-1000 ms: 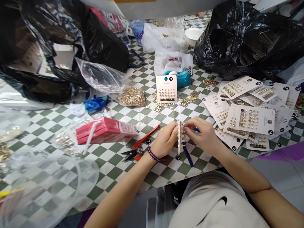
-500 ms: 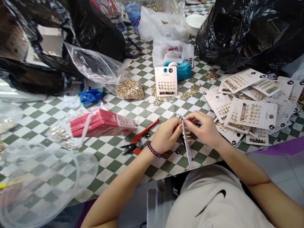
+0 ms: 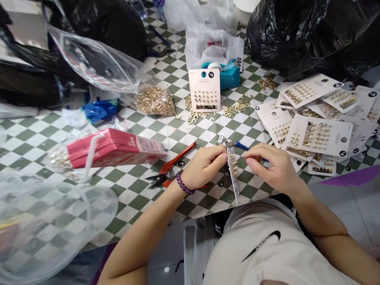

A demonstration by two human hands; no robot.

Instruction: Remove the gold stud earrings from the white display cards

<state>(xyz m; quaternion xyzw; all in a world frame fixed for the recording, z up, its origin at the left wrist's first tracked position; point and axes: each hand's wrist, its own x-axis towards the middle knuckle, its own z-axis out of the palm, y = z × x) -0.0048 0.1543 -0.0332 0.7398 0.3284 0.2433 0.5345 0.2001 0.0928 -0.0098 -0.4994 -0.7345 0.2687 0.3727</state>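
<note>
At centre, the left hand (image 3: 204,167) pinched a flat white gold-studded card (image 3: 233,180) edge-on, apparently baring both faces. The right hand (image 3: 273,167) hung part-open alongside.

Place: apparently a small jewellery workshop | checkered table (image 3: 175,132) bore loose gold pieces (image 3: 244,102) and a clear bag of gold bits (image 3: 156,101) | stud-filled cards (image 3: 338,136) lay heaped | red-handled cutters (image 3: 175,160), tape dispenser (image 3: 230,79) sat close by

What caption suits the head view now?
Left hand holds a stud-covered card edge-on, right hand just clear of it, over a checkered tabletop.
</note>
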